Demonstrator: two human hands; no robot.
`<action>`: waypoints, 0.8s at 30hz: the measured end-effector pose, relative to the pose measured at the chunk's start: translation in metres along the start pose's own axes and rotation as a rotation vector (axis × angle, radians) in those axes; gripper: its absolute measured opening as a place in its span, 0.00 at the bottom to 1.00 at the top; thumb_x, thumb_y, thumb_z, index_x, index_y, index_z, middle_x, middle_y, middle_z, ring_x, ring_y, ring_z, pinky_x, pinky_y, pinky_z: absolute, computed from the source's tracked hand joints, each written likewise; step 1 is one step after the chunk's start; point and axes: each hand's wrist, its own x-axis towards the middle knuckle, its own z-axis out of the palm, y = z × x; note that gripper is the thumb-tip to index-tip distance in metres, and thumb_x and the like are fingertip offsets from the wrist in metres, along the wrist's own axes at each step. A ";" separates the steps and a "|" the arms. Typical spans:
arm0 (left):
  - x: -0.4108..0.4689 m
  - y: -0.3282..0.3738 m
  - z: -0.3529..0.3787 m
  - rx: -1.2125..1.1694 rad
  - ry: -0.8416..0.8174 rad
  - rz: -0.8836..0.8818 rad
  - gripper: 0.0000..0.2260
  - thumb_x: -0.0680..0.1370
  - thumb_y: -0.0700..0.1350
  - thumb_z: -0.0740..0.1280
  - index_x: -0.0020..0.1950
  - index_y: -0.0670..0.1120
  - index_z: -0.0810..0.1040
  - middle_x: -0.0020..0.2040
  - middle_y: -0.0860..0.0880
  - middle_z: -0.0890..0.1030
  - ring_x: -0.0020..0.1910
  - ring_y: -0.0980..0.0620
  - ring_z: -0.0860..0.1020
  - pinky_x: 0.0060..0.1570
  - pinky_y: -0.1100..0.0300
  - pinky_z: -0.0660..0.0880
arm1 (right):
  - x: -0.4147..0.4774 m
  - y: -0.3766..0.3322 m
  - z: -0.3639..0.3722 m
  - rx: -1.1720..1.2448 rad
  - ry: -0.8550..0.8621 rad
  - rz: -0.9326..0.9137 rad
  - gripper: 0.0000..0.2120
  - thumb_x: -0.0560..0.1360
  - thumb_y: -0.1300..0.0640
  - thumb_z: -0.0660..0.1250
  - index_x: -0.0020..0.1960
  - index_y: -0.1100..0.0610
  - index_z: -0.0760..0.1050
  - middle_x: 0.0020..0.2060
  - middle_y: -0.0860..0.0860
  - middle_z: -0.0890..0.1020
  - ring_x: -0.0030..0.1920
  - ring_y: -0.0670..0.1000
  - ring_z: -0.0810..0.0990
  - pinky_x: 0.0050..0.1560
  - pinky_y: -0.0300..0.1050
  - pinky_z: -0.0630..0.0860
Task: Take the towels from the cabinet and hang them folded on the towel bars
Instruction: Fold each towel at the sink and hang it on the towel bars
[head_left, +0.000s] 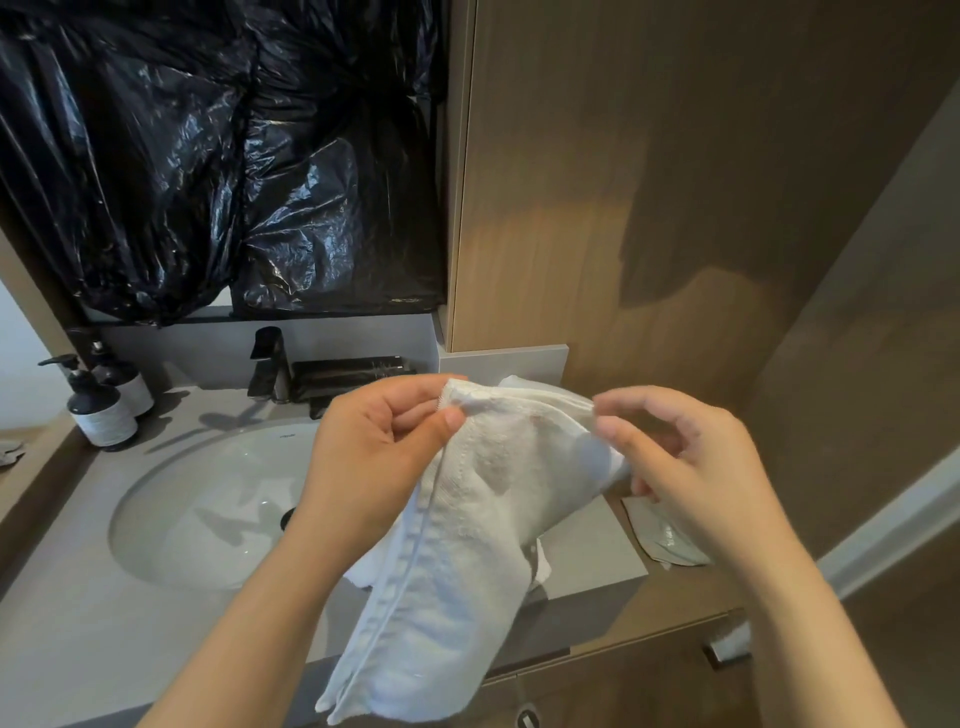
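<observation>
A white towel (467, 545) hangs in front of me over the right end of the vanity counter. My left hand (374, 452) pinches its top left corner between thumb and fingers. My right hand (675, 457) pinches the top right edge, fingers curled over the fabric. The towel drapes down loosely from both hands, its hemmed edge running down the left side. More white cloth (540, 566) lies on the counter behind it, mostly hidden. A tall wooden cabinet (597, 182) stands closed behind the towel. A metal bar end (727, 647) shows low at the right.
A white oval sink (208, 509) sits in the grey counter (78, 649), with a dark faucet (270, 371) behind it. Two dark pump bottles (101, 400) stand at the left. Black plastic sheeting (208, 156) covers the mirror. A foil packet (660, 535) lies at the counter's right.
</observation>
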 end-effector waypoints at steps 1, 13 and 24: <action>0.000 0.000 -0.002 0.012 0.007 0.003 0.11 0.75 0.35 0.70 0.50 0.50 0.84 0.45 0.51 0.86 0.47 0.52 0.85 0.46 0.60 0.81 | -0.002 0.007 -0.008 -0.068 0.006 -0.006 0.06 0.75 0.48 0.69 0.51 0.42 0.82 0.48 0.38 0.83 0.30 0.53 0.77 0.31 0.40 0.76; -0.002 0.008 -0.011 0.049 0.024 0.034 0.11 0.75 0.35 0.69 0.49 0.50 0.83 0.44 0.52 0.86 0.44 0.54 0.85 0.42 0.66 0.80 | 0.010 0.015 -0.016 -0.512 -0.339 -0.311 0.11 0.78 0.46 0.64 0.38 0.47 0.74 0.31 0.38 0.72 0.34 0.42 0.73 0.35 0.40 0.67; 0.004 0.000 -0.020 0.043 0.139 0.006 0.11 0.77 0.34 0.67 0.52 0.47 0.83 0.45 0.49 0.86 0.47 0.50 0.85 0.50 0.57 0.81 | 0.068 -0.050 -0.058 -0.682 -0.327 -0.548 0.18 0.78 0.40 0.58 0.41 0.51 0.76 0.30 0.41 0.73 0.35 0.40 0.73 0.31 0.37 0.64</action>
